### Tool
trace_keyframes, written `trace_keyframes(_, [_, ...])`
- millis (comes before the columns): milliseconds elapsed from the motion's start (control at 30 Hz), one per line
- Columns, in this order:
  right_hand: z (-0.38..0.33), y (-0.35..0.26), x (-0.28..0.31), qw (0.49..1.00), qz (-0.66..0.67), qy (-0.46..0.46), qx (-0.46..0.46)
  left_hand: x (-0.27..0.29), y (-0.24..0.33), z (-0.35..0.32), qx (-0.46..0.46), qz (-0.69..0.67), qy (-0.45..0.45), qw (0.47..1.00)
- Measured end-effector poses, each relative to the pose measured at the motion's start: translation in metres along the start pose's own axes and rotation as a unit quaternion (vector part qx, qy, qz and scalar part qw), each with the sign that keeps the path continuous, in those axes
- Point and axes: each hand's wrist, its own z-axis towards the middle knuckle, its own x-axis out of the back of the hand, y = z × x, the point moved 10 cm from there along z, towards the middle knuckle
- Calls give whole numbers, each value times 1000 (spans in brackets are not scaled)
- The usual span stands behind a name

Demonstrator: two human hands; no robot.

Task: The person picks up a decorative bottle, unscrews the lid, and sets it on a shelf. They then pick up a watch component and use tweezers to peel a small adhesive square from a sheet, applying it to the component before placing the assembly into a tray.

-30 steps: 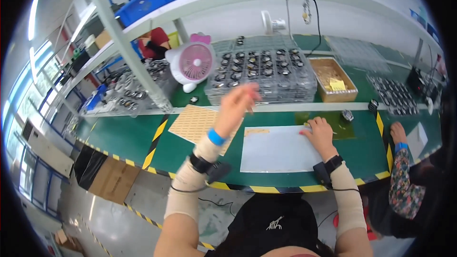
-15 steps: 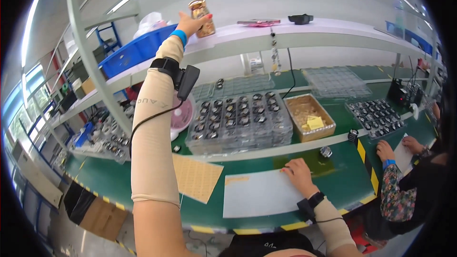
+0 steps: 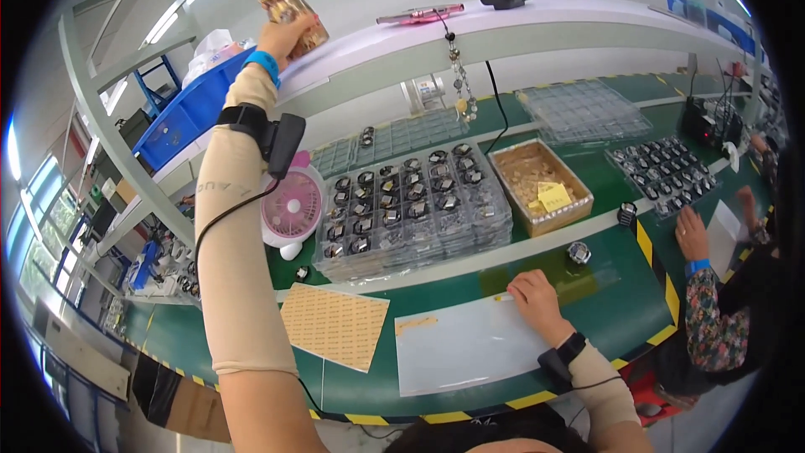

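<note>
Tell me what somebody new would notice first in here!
Probably the shiny gold jar-shaped container, held near the long white shelf at upper left in the person's left grip. Next might come the round pink-and-white plastic fan lower down, then the stacked clear plastic trays holding rows of small dark-and-silver pieces, just right of the fan.

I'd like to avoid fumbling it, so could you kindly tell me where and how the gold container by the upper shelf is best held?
Probably around the side of the gold container, below its rim, coming from the near side: its upright body is rounded and taller than wide, and the left hand grips it there.
</note>
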Motion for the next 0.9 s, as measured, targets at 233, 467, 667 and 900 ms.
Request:
trace_keyframes(233, [25, -33, 25, 997, 54, 47, 9, -5, 75, -133, -150, -174, -68, 971])
trace_keyframes(467, [98, -169, 114, 969, 201, 92, 112, -102, 10, -353, -146, -96, -59, 983])
trace_keyframes(667, [89, -195, 73, 989, -40, -25, 138, -151, -15, -421, -154, 42, -102, 982])
trace_keyframes(900, [73, -227, 71, 945, 95, -127, 287, -167, -29, -454, -87, -231, -380, 891])
